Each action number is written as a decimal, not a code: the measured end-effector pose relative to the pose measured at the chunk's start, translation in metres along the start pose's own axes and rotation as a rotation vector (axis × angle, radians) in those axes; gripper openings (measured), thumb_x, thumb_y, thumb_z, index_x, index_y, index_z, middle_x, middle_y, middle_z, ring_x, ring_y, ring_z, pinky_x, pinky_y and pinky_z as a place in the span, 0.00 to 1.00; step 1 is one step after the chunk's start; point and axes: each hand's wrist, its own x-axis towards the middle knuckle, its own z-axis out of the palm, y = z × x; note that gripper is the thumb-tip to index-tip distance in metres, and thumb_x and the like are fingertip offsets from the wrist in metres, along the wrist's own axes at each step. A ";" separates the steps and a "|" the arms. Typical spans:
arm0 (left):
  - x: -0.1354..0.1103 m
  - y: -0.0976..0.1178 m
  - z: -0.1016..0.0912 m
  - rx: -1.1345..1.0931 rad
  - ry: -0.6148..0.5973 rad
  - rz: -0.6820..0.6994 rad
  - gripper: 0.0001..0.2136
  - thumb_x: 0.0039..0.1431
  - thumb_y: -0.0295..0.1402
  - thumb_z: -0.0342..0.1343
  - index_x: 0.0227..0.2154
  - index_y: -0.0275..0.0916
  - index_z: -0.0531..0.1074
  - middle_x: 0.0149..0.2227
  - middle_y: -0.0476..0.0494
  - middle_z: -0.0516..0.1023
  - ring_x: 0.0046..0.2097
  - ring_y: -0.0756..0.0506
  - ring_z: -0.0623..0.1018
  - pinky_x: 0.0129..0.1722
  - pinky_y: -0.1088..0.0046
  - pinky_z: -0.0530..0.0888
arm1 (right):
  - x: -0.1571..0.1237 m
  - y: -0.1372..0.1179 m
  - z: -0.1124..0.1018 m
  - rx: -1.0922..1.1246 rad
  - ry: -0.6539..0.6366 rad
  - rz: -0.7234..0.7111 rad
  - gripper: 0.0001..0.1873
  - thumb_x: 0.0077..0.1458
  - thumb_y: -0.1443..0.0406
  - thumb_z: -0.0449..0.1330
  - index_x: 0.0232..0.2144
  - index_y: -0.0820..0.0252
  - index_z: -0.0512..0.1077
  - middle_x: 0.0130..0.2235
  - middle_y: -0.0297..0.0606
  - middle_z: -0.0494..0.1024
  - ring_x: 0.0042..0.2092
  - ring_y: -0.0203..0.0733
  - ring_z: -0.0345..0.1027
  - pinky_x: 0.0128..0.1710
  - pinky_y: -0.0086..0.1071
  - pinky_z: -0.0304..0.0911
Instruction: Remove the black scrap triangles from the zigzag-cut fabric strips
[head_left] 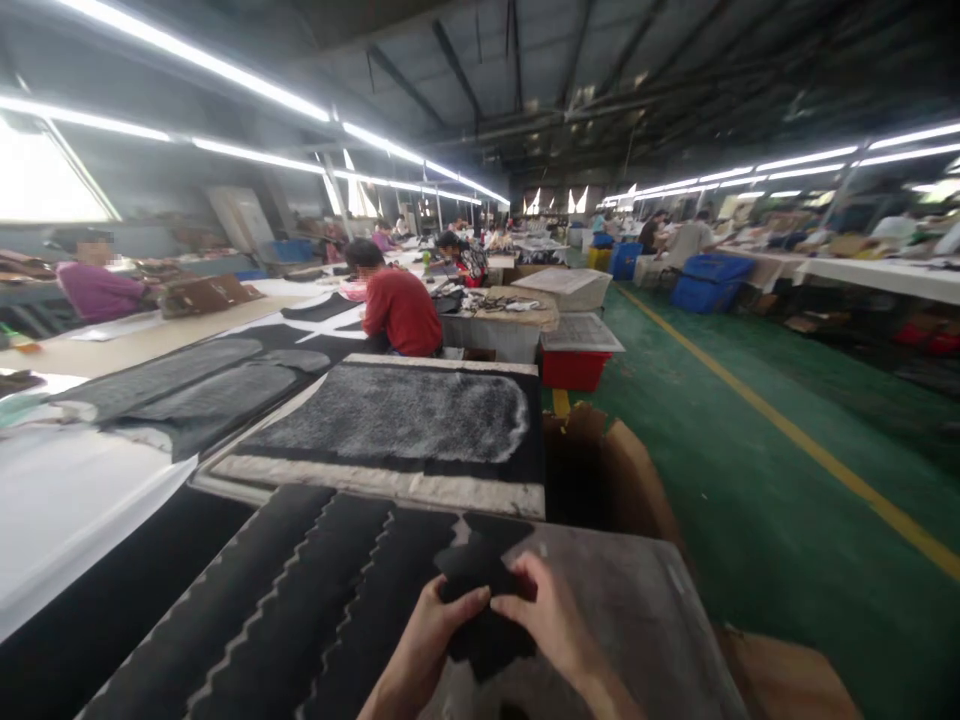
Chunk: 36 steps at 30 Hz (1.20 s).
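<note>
Between my two hands is a small black fabric piece [480,570] with jagged edges, held just above a grey board. My left hand [442,620] pinches its left side, thumb on top. On the right side my right hand [544,610] grips it between thumb and bent fingers. The two thumb tips nearly meet over the middle of the piece. To the left, rows of black fabric strips [285,600] with zigzag edges lie side by side on the grey board [622,610]. Another black piece lies partly behind the held one.
Beyond the board lies a black panel [405,415] with a whitish, rounded coating. An open cardboard box [637,470] stands right of it. A person in red [405,310] sits at the long table. A red bin [574,368] and blue bins [709,282] stand by the green floor.
</note>
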 end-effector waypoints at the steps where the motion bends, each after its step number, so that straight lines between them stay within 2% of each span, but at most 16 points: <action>1: -0.006 0.000 0.002 -0.014 -0.021 0.010 0.21 0.40 0.35 0.71 0.38 0.31 0.76 0.33 0.38 0.84 0.34 0.43 0.81 0.37 0.68 0.76 | -0.002 -0.004 0.001 0.012 -0.009 0.043 0.14 0.41 0.55 0.66 0.27 0.57 0.70 0.26 0.30 0.76 0.30 0.35 0.69 0.28 0.28 0.62; 4: -0.016 0.000 0.002 -0.080 -0.110 -0.024 0.20 0.44 0.31 0.68 0.43 0.32 0.74 0.36 0.39 0.83 0.35 0.45 0.80 0.40 0.71 0.75 | -0.001 -0.002 0.002 0.068 -0.024 0.127 0.15 0.43 0.55 0.65 0.23 0.59 0.69 0.24 0.29 0.73 0.28 0.32 0.64 0.28 0.27 0.58; 7: -0.021 -0.001 -0.001 -0.138 -0.147 -0.069 0.22 0.45 0.30 0.67 0.46 0.34 0.72 0.38 0.39 0.83 0.38 0.44 0.80 0.43 0.70 0.75 | 0.001 0.006 0.001 0.133 -0.058 0.148 0.16 0.46 0.52 0.62 0.26 0.60 0.72 0.27 0.33 0.78 0.30 0.35 0.68 0.30 0.27 0.61; 11: -0.021 -0.003 -0.002 -0.128 -0.055 -0.104 0.22 0.44 0.31 0.69 0.44 0.35 0.73 0.37 0.39 0.83 0.38 0.43 0.81 0.43 0.68 0.76 | 0.001 0.009 0.005 0.122 -0.069 0.135 0.21 0.50 0.49 0.57 0.30 0.60 0.75 0.33 0.37 0.82 0.36 0.41 0.73 0.34 0.30 0.65; 16: -0.018 -0.003 -0.003 -0.086 0.004 -0.098 0.21 0.41 0.32 0.70 0.40 0.34 0.75 0.37 0.39 0.84 0.38 0.42 0.82 0.43 0.67 0.77 | 0.003 0.007 0.004 -0.040 -0.094 0.084 0.21 0.53 0.49 0.54 0.28 0.59 0.75 0.32 0.36 0.82 0.35 0.41 0.73 0.34 0.31 0.67; 18: -0.018 -0.003 -0.005 -0.041 0.037 -0.116 0.20 0.38 0.32 0.71 0.38 0.33 0.76 0.34 0.39 0.84 0.36 0.42 0.82 0.40 0.67 0.77 | 0.010 0.008 -0.002 -0.111 -0.056 0.095 0.20 0.54 0.51 0.52 0.32 0.58 0.75 0.29 0.37 0.81 0.32 0.39 0.73 0.33 0.31 0.66; 21: -0.022 -0.005 -0.012 0.030 0.020 -0.149 0.22 0.35 0.33 0.72 0.37 0.32 0.76 0.33 0.39 0.84 0.34 0.42 0.81 0.38 0.67 0.77 | 0.026 0.011 -0.014 -0.156 -0.021 0.123 0.19 0.54 0.55 0.53 0.43 0.58 0.71 0.26 0.32 0.78 0.21 0.33 0.68 0.28 0.30 0.64; 23: -0.025 -0.009 -0.019 0.058 0.000 -0.163 0.24 0.35 0.34 0.72 0.39 0.33 0.77 0.33 0.40 0.84 0.35 0.42 0.81 0.39 0.67 0.77 | 0.037 0.010 -0.020 -0.163 -0.060 0.069 0.16 0.53 0.56 0.54 0.42 0.57 0.69 0.27 0.29 0.77 0.16 0.27 0.61 0.24 0.28 0.61; 25: -0.027 -0.013 -0.026 0.061 -0.008 -0.191 0.24 0.35 0.34 0.72 0.39 0.33 0.77 0.33 0.41 0.84 0.36 0.41 0.81 0.39 0.66 0.77 | 0.047 0.006 -0.022 -0.153 -0.137 0.013 0.13 0.53 0.55 0.54 0.36 0.56 0.69 0.26 0.26 0.74 0.15 0.25 0.58 0.20 0.25 0.55; 29: -0.027 -0.017 -0.034 0.053 -0.062 -0.233 0.26 0.32 0.36 0.73 0.39 0.33 0.77 0.32 0.40 0.83 0.34 0.41 0.80 0.37 0.66 0.76 | 0.066 0.003 -0.012 -0.065 -0.342 0.022 0.16 0.53 0.52 0.54 0.31 0.57 0.69 0.21 0.22 0.66 0.15 0.23 0.55 0.15 0.23 0.48; 33: -0.025 -0.017 -0.036 0.064 -0.101 -0.238 0.27 0.32 0.37 0.73 0.40 0.34 0.77 0.32 0.40 0.83 0.34 0.41 0.80 0.38 0.65 0.76 | 0.090 0.021 0.007 0.007 -0.445 0.085 0.17 0.51 0.51 0.56 0.33 0.58 0.70 0.23 0.23 0.67 0.14 0.23 0.52 0.13 0.23 0.44; 36: -0.024 -0.018 -0.037 0.058 -0.104 -0.246 0.28 0.32 0.37 0.73 0.41 0.34 0.77 0.32 0.40 0.83 0.34 0.41 0.80 0.38 0.65 0.76 | 0.104 0.034 0.016 -0.065 -0.462 0.106 0.15 0.52 0.53 0.56 0.33 0.58 0.70 0.21 0.24 0.68 0.14 0.24 0.52 0.15 0.25 0.46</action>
